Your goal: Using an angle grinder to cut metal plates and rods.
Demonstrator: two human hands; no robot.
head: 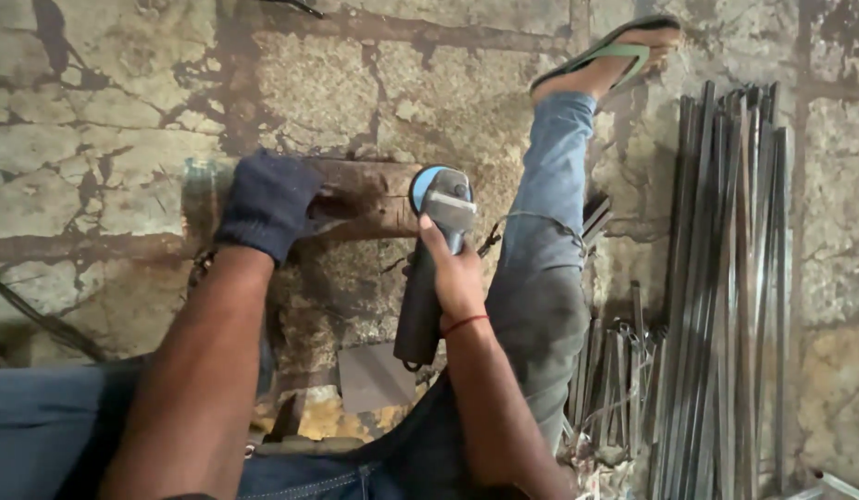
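While I watch the head view, my gloved left hand (266, 201) presses closed on a rusty metal bar (355, 199) at mid-frame, and my bare right hand (455, 275) grips the angle grinder (432, 259), its disc at the bar. Rust covers most of the bar, so I judge the grinding barely begun. Steel strips (726, 278) lie right.

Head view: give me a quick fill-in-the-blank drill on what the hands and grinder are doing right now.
1. The left hand wears a dark ____ and presses on the rusty bar.
2. The right hand grips an angle ____, its disc guard blue.
3. A bundle of metal strips lies on the person's ____ side.
4. The foot wears a green ____.

Missing words: glove; grinder; right; sandal
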